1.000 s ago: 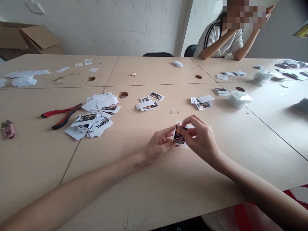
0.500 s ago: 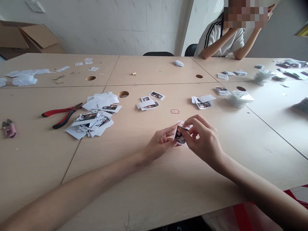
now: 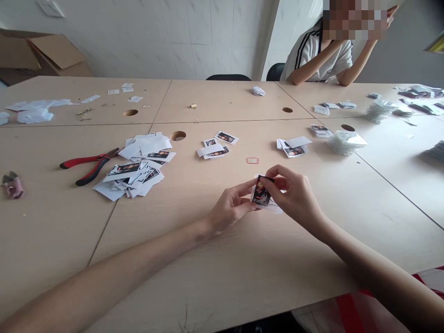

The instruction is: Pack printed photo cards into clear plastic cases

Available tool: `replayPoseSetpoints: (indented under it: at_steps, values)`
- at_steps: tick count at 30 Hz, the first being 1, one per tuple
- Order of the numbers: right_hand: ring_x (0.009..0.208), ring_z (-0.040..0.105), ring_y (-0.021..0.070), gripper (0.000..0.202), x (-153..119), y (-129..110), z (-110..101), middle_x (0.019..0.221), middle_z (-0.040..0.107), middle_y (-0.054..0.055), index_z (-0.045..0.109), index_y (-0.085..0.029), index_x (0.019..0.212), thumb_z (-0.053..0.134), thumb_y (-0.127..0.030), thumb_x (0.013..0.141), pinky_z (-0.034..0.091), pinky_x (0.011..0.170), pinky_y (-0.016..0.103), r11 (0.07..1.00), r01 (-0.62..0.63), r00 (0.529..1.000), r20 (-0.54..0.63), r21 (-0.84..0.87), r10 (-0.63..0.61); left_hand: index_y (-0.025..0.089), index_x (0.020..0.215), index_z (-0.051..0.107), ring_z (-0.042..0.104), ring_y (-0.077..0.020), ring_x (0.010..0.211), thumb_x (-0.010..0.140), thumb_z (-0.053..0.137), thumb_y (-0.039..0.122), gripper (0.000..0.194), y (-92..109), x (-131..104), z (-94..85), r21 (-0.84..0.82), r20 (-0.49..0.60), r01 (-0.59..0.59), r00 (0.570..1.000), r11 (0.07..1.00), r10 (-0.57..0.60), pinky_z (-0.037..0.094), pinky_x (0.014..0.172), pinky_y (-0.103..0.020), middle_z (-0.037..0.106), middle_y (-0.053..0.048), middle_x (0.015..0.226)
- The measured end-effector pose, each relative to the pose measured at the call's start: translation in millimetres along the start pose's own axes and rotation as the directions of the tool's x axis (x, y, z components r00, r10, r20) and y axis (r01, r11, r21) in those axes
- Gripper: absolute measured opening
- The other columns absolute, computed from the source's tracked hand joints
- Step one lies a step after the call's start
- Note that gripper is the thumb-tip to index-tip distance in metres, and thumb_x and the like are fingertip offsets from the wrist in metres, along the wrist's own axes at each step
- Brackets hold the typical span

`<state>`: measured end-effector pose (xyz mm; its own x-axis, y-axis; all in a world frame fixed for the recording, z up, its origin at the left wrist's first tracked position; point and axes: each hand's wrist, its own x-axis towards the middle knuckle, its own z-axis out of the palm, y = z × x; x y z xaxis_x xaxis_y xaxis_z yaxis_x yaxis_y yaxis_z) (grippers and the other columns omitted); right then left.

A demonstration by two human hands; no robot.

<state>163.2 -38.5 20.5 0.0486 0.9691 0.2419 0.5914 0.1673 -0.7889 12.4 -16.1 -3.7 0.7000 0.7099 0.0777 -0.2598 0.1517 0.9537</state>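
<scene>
Above the pale wooden table [image 3: 194, 277], the dark printed card [image 3: 262, 190] sits between both hands, left hand [image 3: 231, 209] gripping its left edge, right hand [image 3: 293, 194] pinching its upper right.

Soft, pale light washes the desk [image 3: 194, 268] most brightly toward three o'clock, where a sheen flattens the surface; seven o'clock sits dimmer. Faint, diffuse shadows lie under the hands [image 3: 260, 194]. Wide-angle stretching bends the outer edges, darkness rounds the one-o'clock corner, and far papers [image 3: 34, 111] look soft.
</scene>
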Motion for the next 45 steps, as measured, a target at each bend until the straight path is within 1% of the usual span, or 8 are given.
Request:
replayPoseSetpoints:
  at_steps: [4, 11, 13, 17, 20, 40, 42, 45]
  values:
    - [0.052, 0.055, 0.0107, 0.011, 0.3, -1.9, 0.4, 0.059, 0.058, -0.001, 0.047, -0.018, 0.071, 0.050, -0.027, 0.077, 0.041, 0.047, 0.020, 0.999, 0.007, 1.000, 0.002, 0.044, -0.007, 0.017, 0.119, 0.048, 0.054, -0.0202, 0.096, 0.077, 0.053, 0.017, 0.042, 0.0, 0.4, -0.2, -0.019, -0.016, 0.015, 1.000, 1.000, -0.016, 0.043, 0.087, -0.041, 0.059, -0.009, 0.107]
    - [0.053, 0.055, 0.0101, 0.011, 0.3, -1.1, -0.2, 0.064, 0.058, 0.000, 0.049, -0.017, 0.069, 0.050, -0.026, 0.077, 0.043, 0.050, 0.021, 1.000, 0.016, 1.000, -0.001, 0.020, -0.016, 0.019, 0.121, 0.046, 0.053, -0.0219, 0.100, 0.075, 0.056, 0.021, 0.048, -2.1, 0.5, -0.1, -0.011, -0.016, 0.008, 1.000, 1.000, -0.008, 0.042, 0.088, -0.040, 0.055, -0.011, 0.115]
    - [0.054, 0.055, 0.0100, 0.011, 0.3, -0.2, 0.0, 0.064, 0.058, 0.001, 0.049, -0.017, 0.070, 0.049, -0.025, 0.077, 0.042, 0.051, 0.021, 1.000, 0.018, 1.000, 0.003, 0.012, -0.018, 0.022, 0.128, 0.036, 0.055, -0.0195, 0.095, 0.075, 0.057, 0.020, 0.057, -2.3, -0.5, -0.4, -0.021, -0.036, 0.016, 0.999, 1.000, -0.017, 0.043, 0.086, -0.038, 0.056, -0.010, 0.113]
    - [0.053, 0.054, 0.0097, 0.010, 0.6, 1.1, 0.3, 0.063, 0.058, 0.000, 0.050, -0.017, 0.069, 0.048, -0.023, 0.078, 0.042, 0.051, 0.021, 1.000, 0.024, 1.000, 0.005, -0.006, -0.024, 0.031, 0.135, 0.002, 0.059, -0.0155, 0.087, 0.075, 0.058, 0.017, 0.083, -3.6, -2.3, -1.9, -0.062, -0.062, 0.024, 0.998, 0.998, -0.028, 0.044, 0.082, -0.036, 0.059, -0.010, 0.109]
    - [0.052, 0.053, 0.0094, 0.010, 1.5, 2.2, 0.6, 0.061, 0.058, 0.000, 0.050, -0.017, 0.068, 0.048, -0.021, 0.077, 0.041, 0.050, 0.021, 0.998, 0.039, 0.999, -0.011, -0.041, -0.040, 0.031, 0.134, -0.007, 0.059, -0.0156, 0.088, 0.075, 0.057, 0.017, 0.088, -4.3, -2.7, -2.6, -0.079, -0.070, 0.026, 0.997, 0.997, -0.032, 0.044, 0.082, -0.036, 0.058, -0.011, 0.112]
    - [0.054, 0.050, 0.0095, 0.013, 2.7, 7.2, 3.7, 0.064, 0.053, 0.000, 0.047, -0.018, 0.067, 0.045, -0.020, 0.080, 0.038, 0.051, 0.020, 0.972, 0.172, 0.980, -0.069, -0.162, -0.185, 0.030, 0.135, 0.002, 0.057, -0.0157, 0.090, 0.076, 0.056, 0.017, 0.081, -2.5, -3.3, -2.0, -0.110, -0.102, 0.063, 0.992, 0.992, -0.074, 0.040, 0.088, -0.040, 0.059, -0.008, 0.111]
    - [0.054, 0.050, 0.0097, 0.013, 2.8, 7.0, 3.7, 0.064, 0.053, 0.001, 0.047, -0.018, 0.067, 0.044, -0.020, 0.080, 0.037, 0.050, 0.021, 0.971, 0.173, 0.980, -0.071, -0.163, -0.186, 0.029, 0.135, 0.006, 0.057, -0.0165, 0.092, 0.075, 0.057, 0.017, 0.079, -3.4, -3.0, -1.8, -0.112, -0.106, 0.071, 0.991, 0.991, -0.083, 0.041, 0.088, -0.040, 0.059, -0.008, 0.111]
    - [0.052, 0.048, 0.0090, 0.014, 2.3, 5.9, 2.6, 0.062, 0.052, 0.000, 0.047, -0.017, 0.065, 0.046, -0.020, 0.079, 0.036, 0.049, 0.020, 0.970, 0.172, 0.979, -0.075, -0.173, -0.187, 0.026, 0.132, 0.024, 0.056, -0.0180, 0.094, 0.073, 0.059, 0.017, 0.069, -5.4, -1.7, -2.4, -0.081, -0.104, 0.067, 0.992, 0.994, -0.075, 0.042, 0.086, -0.038, 0.058, -0.009, 0.112]
